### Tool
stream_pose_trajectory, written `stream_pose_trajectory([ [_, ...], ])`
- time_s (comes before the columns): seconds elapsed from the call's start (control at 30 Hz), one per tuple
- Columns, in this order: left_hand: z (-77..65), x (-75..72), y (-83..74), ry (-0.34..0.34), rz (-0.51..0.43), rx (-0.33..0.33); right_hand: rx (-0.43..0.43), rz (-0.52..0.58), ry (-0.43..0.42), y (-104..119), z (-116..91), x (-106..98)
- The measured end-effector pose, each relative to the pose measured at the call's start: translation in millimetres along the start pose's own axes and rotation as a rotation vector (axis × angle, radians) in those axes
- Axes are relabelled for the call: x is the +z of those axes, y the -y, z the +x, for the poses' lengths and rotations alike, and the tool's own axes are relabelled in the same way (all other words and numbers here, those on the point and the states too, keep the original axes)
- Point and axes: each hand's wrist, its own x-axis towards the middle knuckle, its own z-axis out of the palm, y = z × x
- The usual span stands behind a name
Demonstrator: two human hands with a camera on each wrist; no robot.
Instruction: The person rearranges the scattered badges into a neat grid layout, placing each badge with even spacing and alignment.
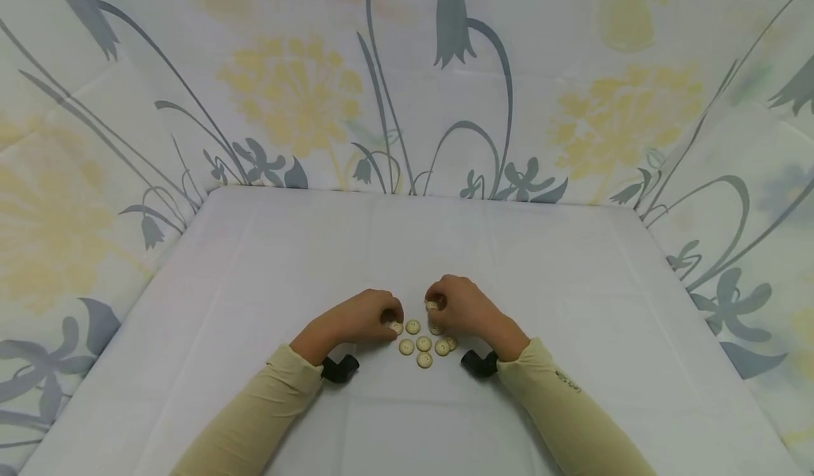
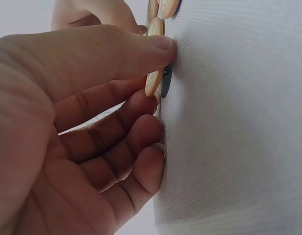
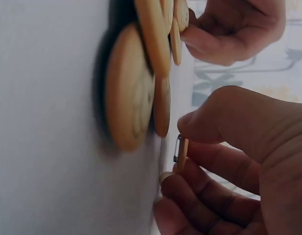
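My left hand pinches a round wooden badge between thumb and fingers, low over the white cloth at the left of the group. A short way to the right, my right hand pinches another round wooden badge. In the right wrist view, that held badge is on edge and shows a small metal fastener on its back. Between and below the hands lie several more such badges, pale with small dark printed marks. One badge is partly covered by its neighbour, near the right hand.
White cloth covers the table. Flower-patterned fabric stands behind it and along both sides. Black wrist mounts sit under both forearms, in beige sleeves.
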Motion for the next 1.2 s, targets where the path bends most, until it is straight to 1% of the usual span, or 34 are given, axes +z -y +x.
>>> stream_pose_trajectory([
  [0.17,0.2,0.1,1.2,-0.004,-0.01,-0.001,-0.016,-0.029,-0.03,-4.2,1.3,-2.1],
  [0.4,0.2,0.5,3.4,-0.015,-0.08,-0.015,-0.029,-0.062,-0.073,-8.5,5.6,-13.5],
  [0.67,0.6,2.3,6.7,-0.002,-0.125,-0.023,0.016,-0.058,-0.117,-21.8,15.5,-22.9],
  [0.97,-0.6,3.1,10.5,-0.011,-0.142,-0.026,0.034,-0.042,-0.186,-34.3,28.4,-39.9],
  [1.07,-0.1,3.6,10.6,-0.011,-0.149,-0.033,0.041,-0.037,-0.19,-39.2,28.9,-42.2],
  [1.2,0.9,5.0,9.9,-0.01,-0.133,-0.041,0.062,-0.028,-0.181,-43.7,29.0,-41.3],
])
